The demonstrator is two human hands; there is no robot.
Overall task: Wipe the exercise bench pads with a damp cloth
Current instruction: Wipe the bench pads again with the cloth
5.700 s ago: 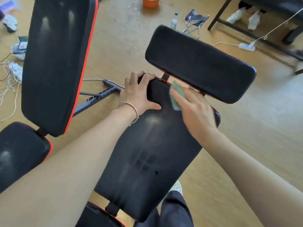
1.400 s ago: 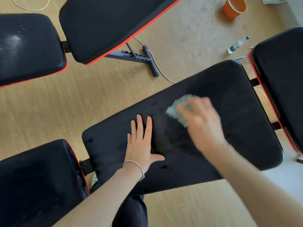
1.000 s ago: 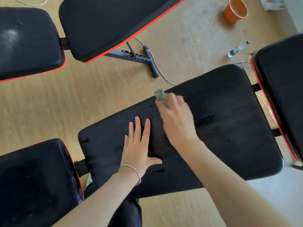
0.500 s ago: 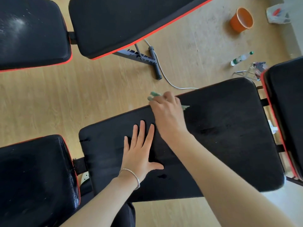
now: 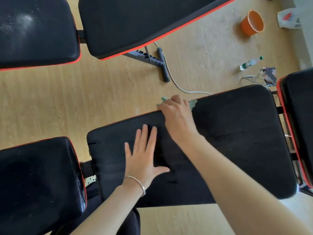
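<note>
Right hand [image 5: 177, 116] gripping mostly hidden cloth [image 5: 193, 103] at pad [image 5: 237, 133] edge, left hand [image 5: 142, 160] spread flat

I'm seeing a black bench pad [image 5: 237, 141] showing red edging, a pale green cloth [image 5: 193, 102], an orange bucket [image 5: 252, 22], a silver bracelet [image 5: 140, 183] and a floor [image 5: 67, 99] showing tan wood grain.

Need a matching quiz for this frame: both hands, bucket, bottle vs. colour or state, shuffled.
Things:
1 left hand
2 right hand
3 bucket
4 bottle

States:
a orange, on the floor
b grips the green cloth at the pad's far edge
c clear with a green cap, on the floor
d flat on the pad, fingers straight

Pairs: 1-d, 2-b, 3-a, 4-c
</note>
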